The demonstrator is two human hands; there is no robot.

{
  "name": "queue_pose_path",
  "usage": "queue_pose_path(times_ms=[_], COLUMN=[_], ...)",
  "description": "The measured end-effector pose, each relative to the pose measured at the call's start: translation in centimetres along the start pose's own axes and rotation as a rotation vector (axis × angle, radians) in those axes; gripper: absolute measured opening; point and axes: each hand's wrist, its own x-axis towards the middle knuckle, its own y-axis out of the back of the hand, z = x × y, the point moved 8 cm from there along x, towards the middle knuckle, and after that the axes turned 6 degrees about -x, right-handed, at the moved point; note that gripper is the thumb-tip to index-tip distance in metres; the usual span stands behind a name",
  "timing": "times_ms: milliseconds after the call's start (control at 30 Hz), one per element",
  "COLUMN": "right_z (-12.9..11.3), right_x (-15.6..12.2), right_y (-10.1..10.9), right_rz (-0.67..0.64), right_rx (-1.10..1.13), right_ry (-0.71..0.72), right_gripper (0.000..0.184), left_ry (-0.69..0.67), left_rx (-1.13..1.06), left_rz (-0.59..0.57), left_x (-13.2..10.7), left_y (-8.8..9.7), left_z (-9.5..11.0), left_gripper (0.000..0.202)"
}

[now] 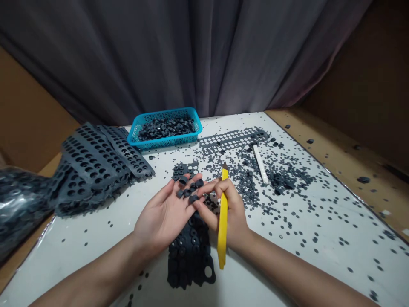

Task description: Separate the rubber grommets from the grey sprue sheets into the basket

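My left hand [166,211] lies palm up with its fingers stretched out, and several small black rubber rings [188,189] rest on the fingers. My right hand [228,209] is closed round a yellow knife [223,221], blade tip pointing away, and its thumb and forefinger touch the rings on the left fingers. Under both hands lies a black rubber sheet [191,256] with rings still set in it and one punched hole at its corner.
A blue basket [164,127] of black rings stands at the back. A stack of punched black sheets [96,164] lies to the left, a dark bag [15,200] at the far left. A white stick [260,164], a punched strip [233,138] and scattered rubber bits lie on the white table [319,238].
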Motion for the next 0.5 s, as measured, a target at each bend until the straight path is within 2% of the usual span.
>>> queue_pose_path(times_ms=[300, 400, 500], right_z=[-0.64, -0.32, 0.16], right_x=[0.51, 0.65, 0.69], right_y=[0.88, 0.87, 0.6], right_rz=[0.067, 0.06, 0.031], right_rx=[0.024, 0.044, 0.083], right_ry=[0.022, -0.017, -0.068], right_gripper=[0.034, 0.035, 0.036], left_ry=[-0.003, -0.065, -0.137], left_rx=[-0.003, 0.098, 0.266], left_rz=[0.012, 0.028, 0.043], left_x=[-0.01, -0.21, -0.44], left_y=[0.16, 0.28, 0.53], left_z=[0.17, 0.42, 0.79], left_gripper=[0.029, 0.016, 0.018])
